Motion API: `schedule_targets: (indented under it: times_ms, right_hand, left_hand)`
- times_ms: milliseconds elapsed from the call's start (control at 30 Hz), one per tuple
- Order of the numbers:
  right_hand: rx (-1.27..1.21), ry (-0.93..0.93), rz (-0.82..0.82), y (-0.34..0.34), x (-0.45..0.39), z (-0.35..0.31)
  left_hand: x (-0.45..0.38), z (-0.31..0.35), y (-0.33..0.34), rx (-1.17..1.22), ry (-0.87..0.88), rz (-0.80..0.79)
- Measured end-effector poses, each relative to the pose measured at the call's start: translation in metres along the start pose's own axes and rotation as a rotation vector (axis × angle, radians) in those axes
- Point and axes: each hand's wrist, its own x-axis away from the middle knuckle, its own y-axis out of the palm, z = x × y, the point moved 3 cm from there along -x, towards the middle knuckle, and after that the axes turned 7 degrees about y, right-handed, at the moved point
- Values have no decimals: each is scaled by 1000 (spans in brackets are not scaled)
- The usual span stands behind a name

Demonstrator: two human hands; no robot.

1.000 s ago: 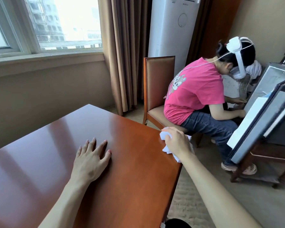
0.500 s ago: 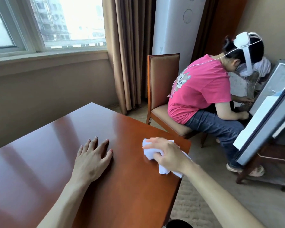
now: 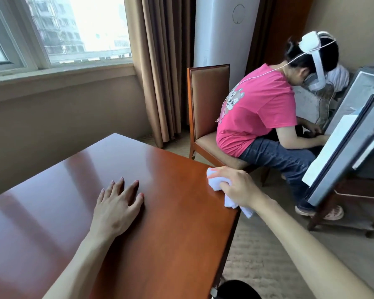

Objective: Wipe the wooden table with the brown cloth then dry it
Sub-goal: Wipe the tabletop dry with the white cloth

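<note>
The glossy reddish-brown wooden table point(image 3: 171, 212) fills the lower left of the head view. My left hand point(image 3: 117, 203) lies flat on it near the middle, fingers spread and straight. My right hand point(image 3: 235, 185) grips a crumpled white cloth point(image 3: 216, 182) and presses it on the table close to the right edge. One end of the cloth hangs over that edge below my wrist. No brown cloth is in view.
A person in a pink shirt point(image 3: 257, 113) sits on a wooden chair point(image 3: 207, 108) just beyond the table's far right corner. A stand holding dark panels point(image 3: 350, 152) is on the right. Curtains point(image 3: 160, 67), a window and a white floor unit point(image 3: 222, 29) line the back.
My right hand swept the white cloth from the table's right edge inward, then back toward that edge. My left hand stayed flat in place. The view shifted slightly.
</note>
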Motion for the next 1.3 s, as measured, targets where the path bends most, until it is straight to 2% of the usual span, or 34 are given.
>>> schedule_targets:
  times_ms: [100, 167, 267, 367, 433, 500, 567, 667, 733, 800, 900, 967, 1167, 1300]
  right_hand:
    - [60, 136, 130, -1, -14, -2]
    - [83, 110, 144, 12, 2, -26]
    - [83, -75, 31, 41, 41, -56]
    - [72, -133, -130, 41, 31, -56]
    - [70, -61, -61, 41, 1, -43]
    - [90, 103, 114, 46, -31, -36]
    - [142, 181, 187, 68, -53, -53]
    - [118, -5, 74, 112, -72, -110]
    - [93, -108, -36, 134, -84, -135]
    - [67, -105, -97, 146, -106, -141]
    - [53, -94, -61, 159, -142, -143]
    - [39, -99, -42, 169, -169, -149]
    - [59, -72, -66, 199, -242, -177]
    - [71, -150, -113, 203, -227, -188]
  left_hand:
    - [0, -1, 1, 2, 0, 3]
    - [0, -1, 1, 8, -5, 13]
    - [0, 2, 1, 10, -1, 14]
    - [-2, 3, -1, 6, -7, 13]
    - [-2, 2, -2, 4, -3, -4]
    - [1, 4, 0, 3, -7, -9]
    - [1, 5, 1, -4, -15, -9]
    - [-5, 2, -5, 25, 13, -50]
    - [-7, -11, -17, 125, 26, -68]
    - [-4, -38, -28, 134, 0, -51]
    - [12, -89, -33, -56, -104, -37]
    - [20, -109, -29, -73, -176, -11]
    - [17, -117, -23, -64, -199, 44]
    - [18, -117, -26, -59, -215, 25]
